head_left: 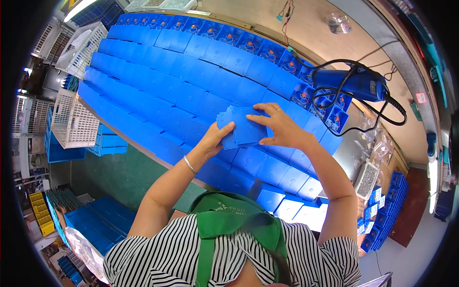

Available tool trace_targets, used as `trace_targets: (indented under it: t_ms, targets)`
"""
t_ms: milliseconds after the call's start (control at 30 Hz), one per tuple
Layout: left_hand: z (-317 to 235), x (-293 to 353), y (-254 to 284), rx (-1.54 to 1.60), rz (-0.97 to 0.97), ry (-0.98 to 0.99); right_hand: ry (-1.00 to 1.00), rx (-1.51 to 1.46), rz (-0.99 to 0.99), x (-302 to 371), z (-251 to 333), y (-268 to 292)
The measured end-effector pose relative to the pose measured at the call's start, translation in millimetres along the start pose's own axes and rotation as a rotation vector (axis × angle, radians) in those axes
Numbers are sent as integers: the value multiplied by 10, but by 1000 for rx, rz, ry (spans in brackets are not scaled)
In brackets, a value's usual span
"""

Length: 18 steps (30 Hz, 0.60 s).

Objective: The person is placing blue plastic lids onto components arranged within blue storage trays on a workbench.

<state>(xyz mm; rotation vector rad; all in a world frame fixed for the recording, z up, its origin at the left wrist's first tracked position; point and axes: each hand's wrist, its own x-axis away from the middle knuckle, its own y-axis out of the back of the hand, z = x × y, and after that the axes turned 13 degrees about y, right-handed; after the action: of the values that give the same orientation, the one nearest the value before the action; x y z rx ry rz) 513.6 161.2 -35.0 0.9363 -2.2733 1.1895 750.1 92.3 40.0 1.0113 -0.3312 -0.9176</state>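
Observation:
A small stack of square blue plastic panels (241, 126) is held above the middle of the worktable. My left hand (213, 138) grips its left side, the thumb lying on top. From the right, my right hand (283, 126) has its fingers bent over the stack's right part and its thumb at the lower edge; whether it has picked out a single panel I cannot tell. Beneath both hands, rows of similar blue panels (177, 74) cover the table. Along the far and right edges stand open blue boxes (248, 44) with orange parts and wires inside.
A blue corded power tool (351, 83) with a looped black cable lies at the right. White crates (74, 119) stand beyond the table's left edge. A tray of small metal parts (367, 181) and stacked blue boxes (389, 210) are at the lower right.

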Motion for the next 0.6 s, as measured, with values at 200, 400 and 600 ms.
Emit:
trace_targets:
  t_ms: [200, 400, 600]
  targets:
    - [166, -61, -322, 67, 94, -33, -211, -268, -119, 379, -75, -25]
    - [300, -174, -359, 9, -99, -45, -95, -163, -175, 664, -373, -39]
    - [382, -182, -310, 23, -135, -42, -520, 372, -497, 1145, -1277, 55]
